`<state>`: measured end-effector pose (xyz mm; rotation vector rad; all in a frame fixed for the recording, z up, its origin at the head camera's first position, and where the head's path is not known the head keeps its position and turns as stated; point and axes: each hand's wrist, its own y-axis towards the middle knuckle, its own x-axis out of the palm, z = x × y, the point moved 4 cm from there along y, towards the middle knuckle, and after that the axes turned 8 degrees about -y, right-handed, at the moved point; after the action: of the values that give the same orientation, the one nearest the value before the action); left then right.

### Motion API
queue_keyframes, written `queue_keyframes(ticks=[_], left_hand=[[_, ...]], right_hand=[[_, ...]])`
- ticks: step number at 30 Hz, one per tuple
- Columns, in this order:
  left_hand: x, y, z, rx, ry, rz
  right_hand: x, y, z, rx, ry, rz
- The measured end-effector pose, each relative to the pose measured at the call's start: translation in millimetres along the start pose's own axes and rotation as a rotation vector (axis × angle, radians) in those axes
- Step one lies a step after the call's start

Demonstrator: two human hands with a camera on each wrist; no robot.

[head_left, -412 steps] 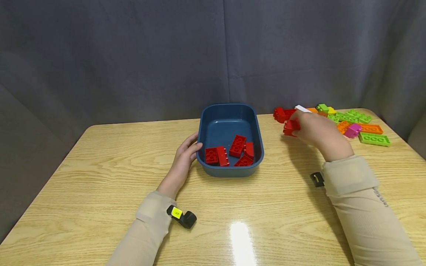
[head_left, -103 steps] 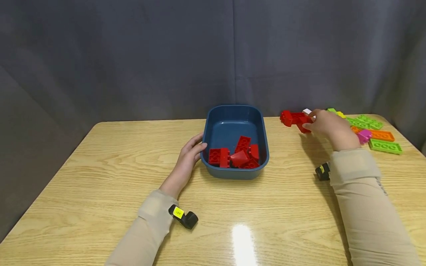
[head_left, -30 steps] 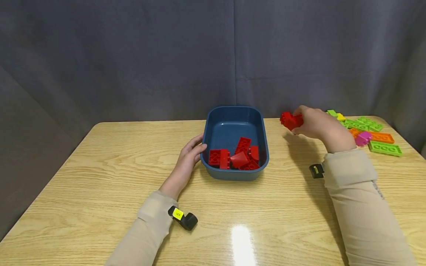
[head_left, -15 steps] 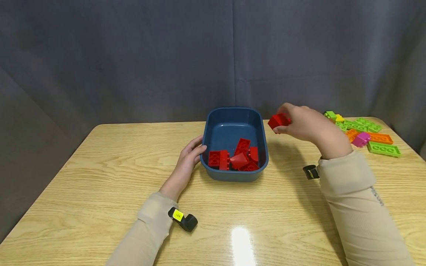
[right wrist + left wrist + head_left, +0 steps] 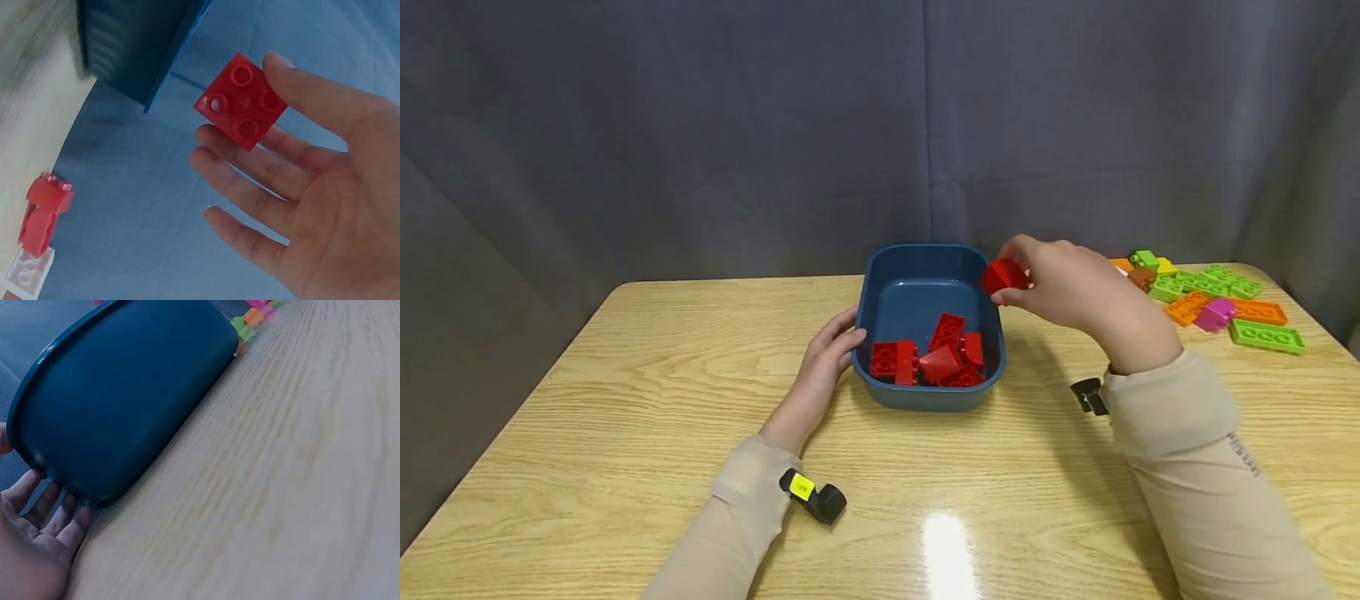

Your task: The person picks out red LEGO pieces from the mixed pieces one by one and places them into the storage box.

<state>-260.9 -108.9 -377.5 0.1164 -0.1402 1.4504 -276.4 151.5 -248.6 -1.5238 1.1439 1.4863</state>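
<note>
In the head view a blue plastic bin stands on the table, with several red toy bricks in its near end. My left hand rests against the bin's left side, thumb at the rim; in the left wrist view its fairly straight fingers touch the outer wall. My right hand pinches a red brick between thumb and fingers, above the bin's far right rim. The right wrist view shows this brick as square with round studs, apart from the bin.
Green, orange, yellow, brown and pink bricks lie at the table's back right. In the right wrist view, more red bricks and a white brick lie near the back edge. A grey curtain hangs behind the table.
My right hand has moved left, carrying a red brick from the back-right bricks to the bin's rim. Compared with the oldest frame, another red brick lies in the bin. The left hand stays put.
</note>
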Motion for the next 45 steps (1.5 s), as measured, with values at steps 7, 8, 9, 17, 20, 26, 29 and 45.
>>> queue_keyframes(ticks=[7,8,9,17,20,26,29,45], left_hand=[[-1.5,-0.1,1.8,0.002,0.002,-0.004],[-1.5,-0.2,1.9,0.002,0.003,-0.003],[-1.4,-0.2,2.0,0.003,0.001,-0.002],[-0.8,-0.9,3.1,0.004,0.005,-0.005],[-1.1,-1.6,3.7,0.005,0.006,-0.007],[-1.6,-2.8,4.9,0.004,0.006,-0.003],[-1.2,-3.2,5.5,0.005,0.004,-0.006],[-0.6,-2.9,4.7,-0.002,0.004,-0.003]], right_hand=[[-2,-3,-15,-0.024,0.001,0.007],[-1,-3,-16,-0.024,0.001,0.004],[-1,-3,-17,-0.021,0.001,0.000],[3,-3,-24,-0.022,-0.016,-0.020],[5,-1,-25,-0.029,-0.015,-0.026],[11,3,-25,-0.041,0.008,-0.029],[16,6,-25,-0.042,0.011,-0.029],[29,12,-27,-0.094,-0.059,0.020]])
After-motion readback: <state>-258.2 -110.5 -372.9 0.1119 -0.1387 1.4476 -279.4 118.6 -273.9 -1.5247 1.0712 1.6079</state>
